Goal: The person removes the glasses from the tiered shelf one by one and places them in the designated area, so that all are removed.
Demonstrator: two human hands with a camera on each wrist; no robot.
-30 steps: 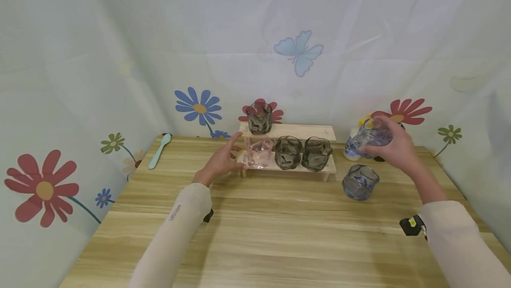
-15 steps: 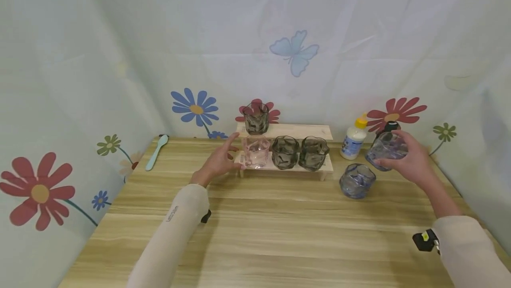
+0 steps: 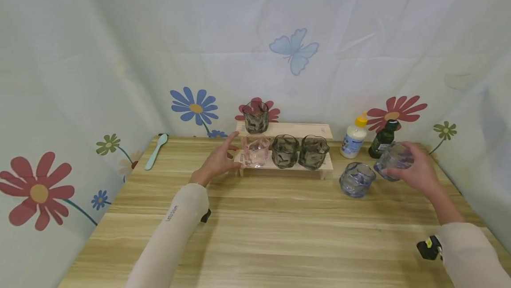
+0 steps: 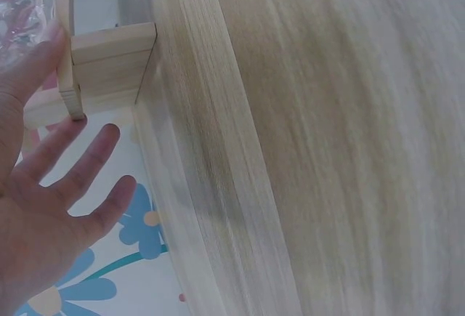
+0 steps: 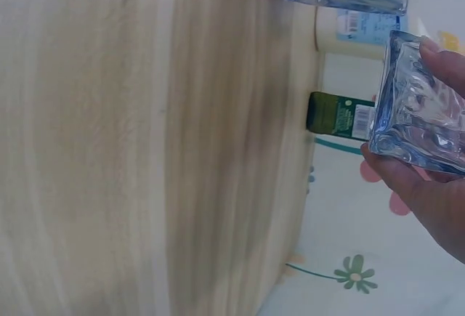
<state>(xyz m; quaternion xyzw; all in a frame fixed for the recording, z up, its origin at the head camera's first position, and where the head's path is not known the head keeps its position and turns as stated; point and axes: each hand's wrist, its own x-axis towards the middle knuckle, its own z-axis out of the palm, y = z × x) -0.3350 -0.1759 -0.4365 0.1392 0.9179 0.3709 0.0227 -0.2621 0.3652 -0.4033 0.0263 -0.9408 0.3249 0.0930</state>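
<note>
My right hand (image 3: pixel 420 168) grips a clear bluish glass cup (image 3: pixel 393 160) with a wavy wall, thumb on one side and fingers on the other. In the right wrist view this cup (image 5: pixel 418 109) is off the table. A second bluish glass (image 3: pixel 357 180) stands on the table to its left. My left hand (image 3: pixel 218 158) is at the left end of a two-step wooden rack (image 3: pixel 299 131); in the left wrist view the thumb and a fingertip touch its plank (image 4: pixel 67 76), other fingers extended. A pink glass (image 3: pixel 256 151) and two grey glasses (image 3: pixel 285 151) stand on the lower step, another grey glass (image 3: pixel 256 117) on the upper.
Behind the bluish glasses stand a white bottle with a yellow cap (image 3: pixel 353 139) and a dark green bottle (image 3: pixel 384 139). A mint spoon (image 3: pixel 156 151) lies at the table's back left. A flower-printed cloth (image 3: pixel 223 35) hangs behind the wooden table (image 3: pixel 279 230).
My right hand has carried the bluish glass right and down, from in front of the white bottle to beside the other bluish glass. Both bottles now show more. My left hand stays at the rack.
</note>
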